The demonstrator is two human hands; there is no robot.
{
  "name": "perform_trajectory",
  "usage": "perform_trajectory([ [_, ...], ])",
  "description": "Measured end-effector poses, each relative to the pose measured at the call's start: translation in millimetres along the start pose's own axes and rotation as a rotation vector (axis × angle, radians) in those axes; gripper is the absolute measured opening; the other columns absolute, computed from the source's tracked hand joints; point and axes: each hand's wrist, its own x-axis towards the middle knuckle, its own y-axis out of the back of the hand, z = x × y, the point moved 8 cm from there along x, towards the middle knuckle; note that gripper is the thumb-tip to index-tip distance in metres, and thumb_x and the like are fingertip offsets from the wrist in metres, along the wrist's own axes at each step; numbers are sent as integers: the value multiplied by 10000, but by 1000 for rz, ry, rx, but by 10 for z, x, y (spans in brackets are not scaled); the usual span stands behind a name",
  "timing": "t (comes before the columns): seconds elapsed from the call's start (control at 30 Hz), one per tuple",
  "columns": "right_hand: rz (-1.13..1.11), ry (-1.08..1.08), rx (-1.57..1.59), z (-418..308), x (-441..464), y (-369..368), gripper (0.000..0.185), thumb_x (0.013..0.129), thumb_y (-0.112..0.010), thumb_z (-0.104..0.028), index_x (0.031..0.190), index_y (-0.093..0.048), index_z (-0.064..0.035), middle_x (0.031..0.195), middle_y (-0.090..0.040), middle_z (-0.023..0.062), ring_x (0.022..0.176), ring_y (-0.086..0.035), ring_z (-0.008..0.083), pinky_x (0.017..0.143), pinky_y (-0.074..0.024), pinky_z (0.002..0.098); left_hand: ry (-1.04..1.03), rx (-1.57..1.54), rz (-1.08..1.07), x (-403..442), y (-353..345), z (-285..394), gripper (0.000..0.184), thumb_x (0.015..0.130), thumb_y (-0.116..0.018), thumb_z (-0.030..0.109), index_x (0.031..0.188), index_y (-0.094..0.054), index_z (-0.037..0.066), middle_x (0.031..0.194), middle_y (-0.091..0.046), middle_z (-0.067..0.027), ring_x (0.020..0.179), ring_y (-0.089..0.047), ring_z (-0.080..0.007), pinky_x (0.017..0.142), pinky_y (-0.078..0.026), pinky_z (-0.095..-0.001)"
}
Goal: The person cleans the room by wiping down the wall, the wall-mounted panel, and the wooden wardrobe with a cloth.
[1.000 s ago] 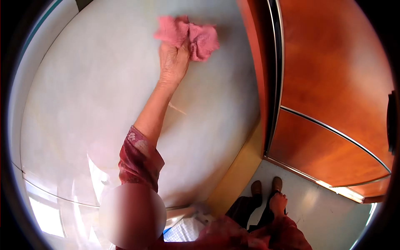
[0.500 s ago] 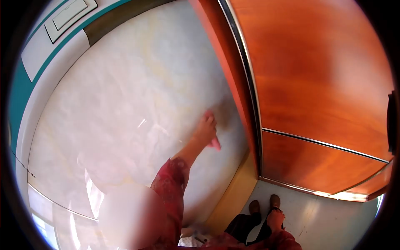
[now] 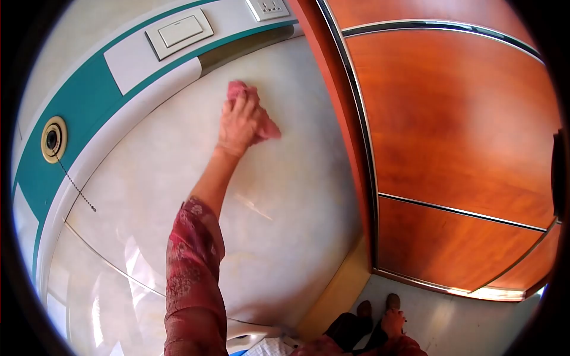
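My left hand (image 3: 238, 121), in a dark red patterned sleeve, is closed on a crumpled pink cloth (image 3: 267, 129). It presses the cloth against the upper part of a glossy, pale marbled wall panel (image 3: 285, 190). Parts of the cloth stick out beyond the fingertips and on the right of the hand. Low in the view, my right hand (image 3: 392, 323) hangs beside my leg, above my brown shoe (image 3: 392, 301). Its fingers look loosely apart, and no object shows in it.
An orange-brown wood door (image 3: 457, 118) with metal strips stands on the right. Above the panel are a light switch (image 3: 181, 31), a socket (image 3: 268, 8) and a round fitting (image 3: 54, 140) with a hanging chain. A tan baseboard (image 3: 335, 285) meets the grey floor (image 3: 439, 317).
My left hand has moved the pink cloth up and to the left across the panel. The view has shifted, bringing the socket and round fitting into sight. My right hand stays low by my leg.
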Motion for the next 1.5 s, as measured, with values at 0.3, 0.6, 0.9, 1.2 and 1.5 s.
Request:
perform_trajectory([
  [0.3,-96,76,2,76,-212,-126,402,839,-657,-369,1166,-678,-135,1358,-508,146,1267,-449,430,948,-452,640,-76,-10,-371,191,-520,305,388,877,-636,224,1263,-638,188,1400,-550,-10,1405,-388,-269,1155,-342,-427],
  [0.6,-255,205,11,-93,-502,163,625,828,-703,-511,1329,-592,-154,1561,-266,247,1282,-493,502,999,-409,675,-287,-183,-524,-808,-131,885,483,749,-766,332,1180,-684,132,1280,-614,-17,1332,-442,-266,1123,-372,-404],
  [0.9,-301,198,-11,-169,-502,120,654,815,-708,-535,1342,-592,-167,1553,-273,332,1208,-571,487,974,-490,541,-115,136,19,-299,978,-819,292,779,-688,233,1032,-686,89,1158,-644,-75,1254,-511,-299,963,-430,-415],
  [1.2,-349,310,-47,-393,-742,185,569,828,-696,-479,1329,-625,-218,1530,-318,314,1071,-658,440,930,-542,483,135,217,344,-299,1917,-1672,296,798,-640,185,1081,-690,110,1238,-606,-45,1202,-524,-254,961,-431,-392],
  [1.5,-371,301,-39,-318,-900,334,508,859,-665,-477,1322,-632,-273,1469,-428,187,1094,-645,405,943,-532,488,180,74,351,-466,2094,-1800,220,782,-670,175,993,-703,120,1149,-597,-28,1159,-521,-279,1026,-415,-407],
])
